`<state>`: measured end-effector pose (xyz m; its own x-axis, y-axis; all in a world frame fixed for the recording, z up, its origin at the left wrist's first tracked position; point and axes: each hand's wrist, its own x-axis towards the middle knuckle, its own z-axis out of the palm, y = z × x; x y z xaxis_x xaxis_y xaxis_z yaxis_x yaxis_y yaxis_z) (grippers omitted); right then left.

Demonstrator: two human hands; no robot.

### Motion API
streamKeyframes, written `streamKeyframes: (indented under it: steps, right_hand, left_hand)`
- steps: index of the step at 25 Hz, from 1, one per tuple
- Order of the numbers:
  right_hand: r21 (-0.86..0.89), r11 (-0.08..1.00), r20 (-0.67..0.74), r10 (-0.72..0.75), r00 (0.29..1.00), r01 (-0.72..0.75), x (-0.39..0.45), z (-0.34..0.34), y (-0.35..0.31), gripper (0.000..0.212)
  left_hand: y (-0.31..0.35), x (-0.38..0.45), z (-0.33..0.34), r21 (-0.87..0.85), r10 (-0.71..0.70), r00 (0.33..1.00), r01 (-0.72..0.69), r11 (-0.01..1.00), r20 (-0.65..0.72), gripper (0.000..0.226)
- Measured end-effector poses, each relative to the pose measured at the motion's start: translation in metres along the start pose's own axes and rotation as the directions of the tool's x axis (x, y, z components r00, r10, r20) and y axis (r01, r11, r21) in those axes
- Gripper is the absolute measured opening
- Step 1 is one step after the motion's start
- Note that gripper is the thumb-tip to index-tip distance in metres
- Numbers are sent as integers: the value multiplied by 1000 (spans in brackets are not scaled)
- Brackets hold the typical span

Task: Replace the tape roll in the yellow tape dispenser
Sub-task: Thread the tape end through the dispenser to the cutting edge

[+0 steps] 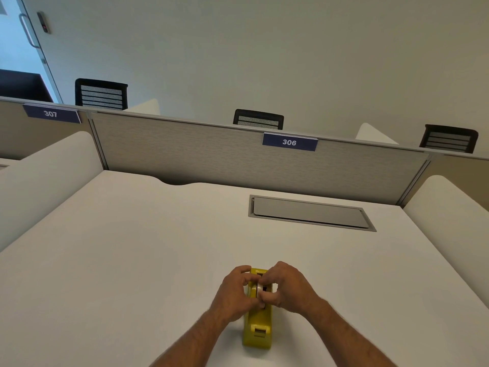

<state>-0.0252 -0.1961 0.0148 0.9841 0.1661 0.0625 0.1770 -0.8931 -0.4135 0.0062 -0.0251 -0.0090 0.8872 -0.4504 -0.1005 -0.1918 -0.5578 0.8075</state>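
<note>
With the yellow tape dispenser [258, 324] standing on the white table [132, 247], the left hand [234, 294] and right hand [287, 287] both pinched the tape roll [257, 289] in its cradle, which probably called for a straight, even pull while the base stayed flat.

Left hand [235, 292] and right hand [287, 286] meet, fingers curled inward, forearms converging.

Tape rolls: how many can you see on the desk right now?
1: a tape roll sitting in the yellow dispenser, pinched between the left hand and right hand. No spare shows; the hands could hide one.
</note>
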Motion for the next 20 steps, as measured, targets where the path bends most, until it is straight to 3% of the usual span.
streamKeyframes:
  steps: [8, 15, 20]
  right_hand:
    - [18, 1000, -12, 19, 1000, -19, 3, -1, 2, 18]
    - [-51, 998, 16, -40, 999, 40, -1, -1, 2, 41]
    - [-2, 1000, -9, -30, 1000, 30, -1, 2, 4, 31]
  left_hand:
    - [1, -1, -1, 24, -3, 1000, 3, 1000, -5, 62]
    - [1, -1, 1, 27, 7, 1000, -6, 1000, -13, 59]
    - [1, 0, 0, 14, 1, 1000, -1, 1000, -5, 61]
